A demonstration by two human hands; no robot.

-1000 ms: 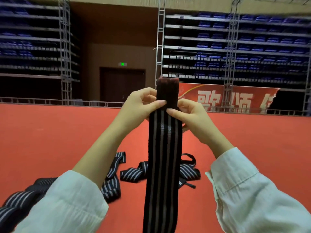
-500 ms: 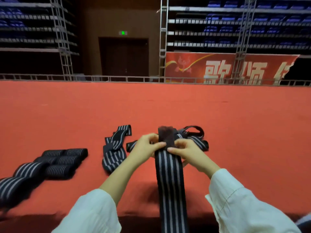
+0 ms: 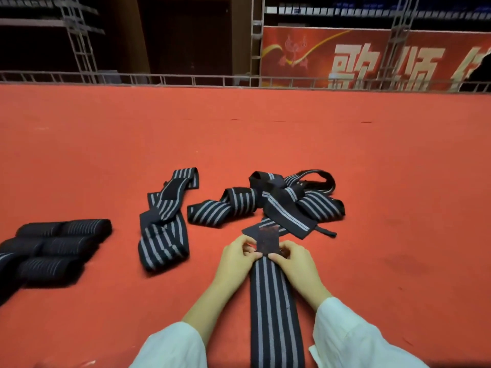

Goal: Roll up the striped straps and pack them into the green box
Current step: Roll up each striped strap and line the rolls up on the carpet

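Note:
A long black strap with grey stripes (image 3: pixel 273 309) runs from the bottom edge up to my hands, low over the red floor. My left hand (image 3: pixel 236 261) and my right hand (image 3: pixel 295 264) pinch it from either side just below its dark velcro end (image 3: pixel 267 241). Beyond them lies a tangled pile of unrolled straps (image 3: pixel 289 203), and a folded strap (image 3: pixel 163 221) lies to the left. Several rolled straps (image 3: pixel 53 245) sit together at the far left. No green box is in view.
A red carpet (image 3: pixel 265 134) covers the floor all around. A low metal railing (image 3: pixel 186 81) bounds it at the back, with a red banner (image 3: pixel 372 57), scaffolding and a dark doorway behind.
My hands have come down from chest height to just above the floor, still pinching the strap's end. The view has tilted down, bringing the loose and rolled straps into full sight.

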